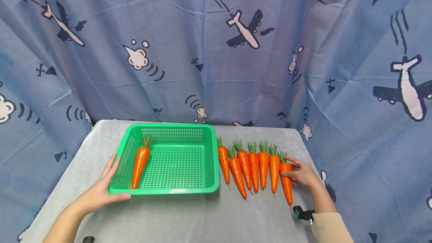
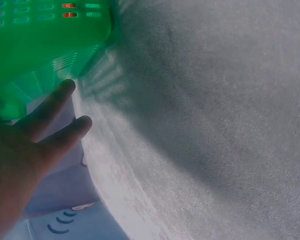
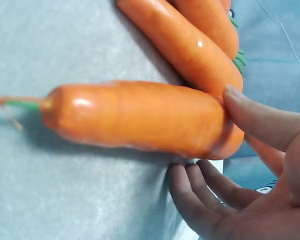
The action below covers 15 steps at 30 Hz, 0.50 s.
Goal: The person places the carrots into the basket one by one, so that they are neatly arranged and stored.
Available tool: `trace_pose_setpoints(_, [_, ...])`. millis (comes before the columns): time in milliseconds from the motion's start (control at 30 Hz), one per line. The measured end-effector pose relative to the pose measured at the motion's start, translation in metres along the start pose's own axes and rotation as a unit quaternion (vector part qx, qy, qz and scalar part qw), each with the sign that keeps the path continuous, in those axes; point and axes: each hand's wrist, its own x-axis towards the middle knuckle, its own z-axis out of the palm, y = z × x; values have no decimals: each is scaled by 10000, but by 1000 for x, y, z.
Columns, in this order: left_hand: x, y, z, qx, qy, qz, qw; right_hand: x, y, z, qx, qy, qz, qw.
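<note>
R hand (image 1: 305,175) is half-curled round the end carrot (image 1: 287,190), thumb on the side toward the row, fingers bent along the other; can't tell how firm the hold is. Neighbour carrot (image 1: 274,171) lies just beside it, L of that thumb, so a sideways pull prob. knocks the row askew. Hold's up by the fat end, so the tip may droop, or the glossy body twist out. L hand (image 1: 98,194) is spread wide, not gripping, against the near-L corner of the green basket (image 1: 168,191); a hard shove could skid it w/ the loose carrot (image 1: 140,164) rolling inside.
</note>
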Motion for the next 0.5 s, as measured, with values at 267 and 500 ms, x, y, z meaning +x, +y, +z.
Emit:
trace_pose_setpoints(267, [-1, -1, 0, -54, -3, -28, 10000, 1, 1, 1, -62, -60, 26, 10000])
trace_pose_setpoints(500, [0, 0, 0, -64, -10, -53, 10000, -3, -8, -4, 260, 84, 32, 9996])
